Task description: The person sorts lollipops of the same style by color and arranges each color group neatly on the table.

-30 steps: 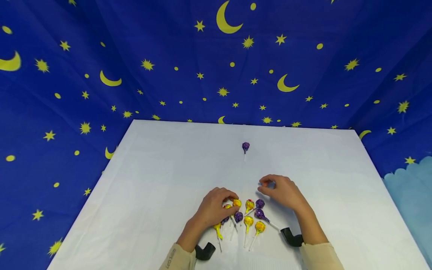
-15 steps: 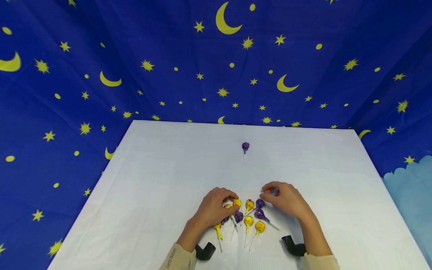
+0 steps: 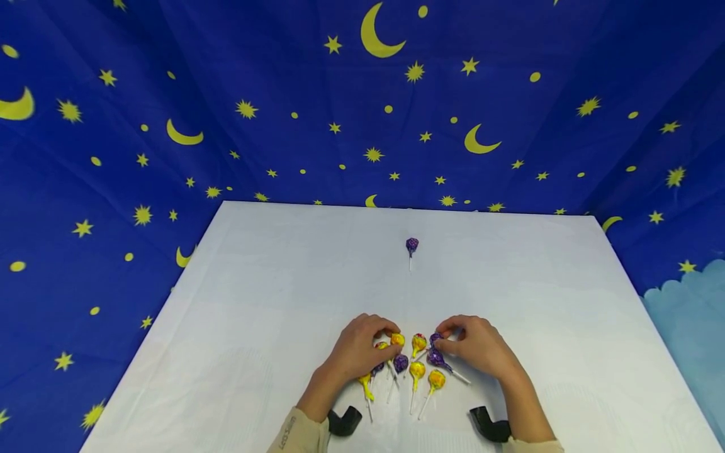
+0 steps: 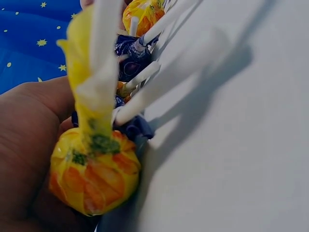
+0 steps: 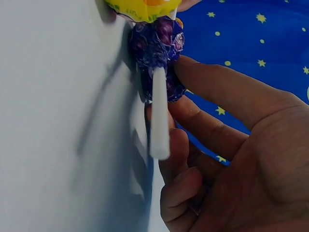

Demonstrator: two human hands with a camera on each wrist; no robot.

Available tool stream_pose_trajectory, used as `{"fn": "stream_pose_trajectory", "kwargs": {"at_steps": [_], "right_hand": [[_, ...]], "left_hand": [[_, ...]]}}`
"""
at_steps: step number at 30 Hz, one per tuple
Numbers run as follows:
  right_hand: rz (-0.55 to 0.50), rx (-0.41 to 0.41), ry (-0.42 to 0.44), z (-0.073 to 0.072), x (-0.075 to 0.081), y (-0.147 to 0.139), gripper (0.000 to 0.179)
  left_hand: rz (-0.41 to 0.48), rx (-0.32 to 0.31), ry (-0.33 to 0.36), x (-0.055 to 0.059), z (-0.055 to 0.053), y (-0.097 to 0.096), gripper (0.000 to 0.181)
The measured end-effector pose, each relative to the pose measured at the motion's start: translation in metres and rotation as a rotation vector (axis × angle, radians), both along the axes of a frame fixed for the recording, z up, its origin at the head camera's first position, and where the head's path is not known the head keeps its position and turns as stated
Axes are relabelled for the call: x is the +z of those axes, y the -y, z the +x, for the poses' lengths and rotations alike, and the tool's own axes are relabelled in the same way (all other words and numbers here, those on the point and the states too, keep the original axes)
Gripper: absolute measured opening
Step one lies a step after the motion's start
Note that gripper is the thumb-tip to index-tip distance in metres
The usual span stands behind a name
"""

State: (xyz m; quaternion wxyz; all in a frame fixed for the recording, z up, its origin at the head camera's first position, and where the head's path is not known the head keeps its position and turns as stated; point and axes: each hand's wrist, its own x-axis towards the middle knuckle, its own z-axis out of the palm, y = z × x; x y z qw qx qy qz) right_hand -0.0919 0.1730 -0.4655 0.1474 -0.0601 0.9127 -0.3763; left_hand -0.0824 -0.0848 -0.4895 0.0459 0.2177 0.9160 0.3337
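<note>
My left hand (image 3: 362, 345) curls over the left side of a cluster of lollipops, its thumb and fingertips on either side of a yellow lollipop (image 3: 398, 340). A purple lollipop (image 3: 400, 363) lies just by that thumb. Another yellow lollipop (image 4: 94, 169) looms in front of the palm in the left wrist view. My right hand (image 3: 478, 343) pinches a purple lollipop (image 3: 435, 338) by its head between thumb and fingers. Close in front of it lies a second purple lollipop (image 3: 436, 358), white stick (image 5: 160, 116) toward the right wrist camera.
Between the hands lie more yellow lollipops, one with a red patch (image 3: 418, 345) and two nearer (image 3: 416, 371). A lone purple lollipop (image 3: 411, 245) lies far back on the white table (image 3: 283, 283). Blue star-printed cloth (image 3: 317, 82) hangs behind. Black wrist mounts (image 3: 489, 425) sit under both wrists.
My right hand has come down and toward the person, from behind the cluster to the rear purple lollipop, and its fingers have closed round it. My left hand has stayed in place.
</note>
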Motion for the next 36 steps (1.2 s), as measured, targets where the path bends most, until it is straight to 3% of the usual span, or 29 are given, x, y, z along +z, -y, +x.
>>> {"fn": "stream_pose_trajectory", "kwargs": {"at_steps": [8, 14, 24, 36], "right_hand": [[0.002, -0.005, -0.025, 0.004, -0.002, 0.001, 0.016], [0.0, 0.001, -0.042, 0.006, -0.004, 0.001, 0.015], [-0.014, 0.013, -0.07, 0.009, -0.002, -0.001, 0.014], [-0.008, -0.036, -0.034, 0.01, -0.003, 0.001, 0.016]], "left_hand": [[0.013, 0.018, 0.006, 0.001, 0.002, -0.001, 0.027], [0.043, 0.045, 0.065, 0.003, 0.0, -0.003, 0.024], [0.145, 0.029, 0.089, 0.006, -0.013, 0.0, 0.022], [0.156, 0.042, 0.137, 0.012, -0.031, -0.007, 0.022]]}}
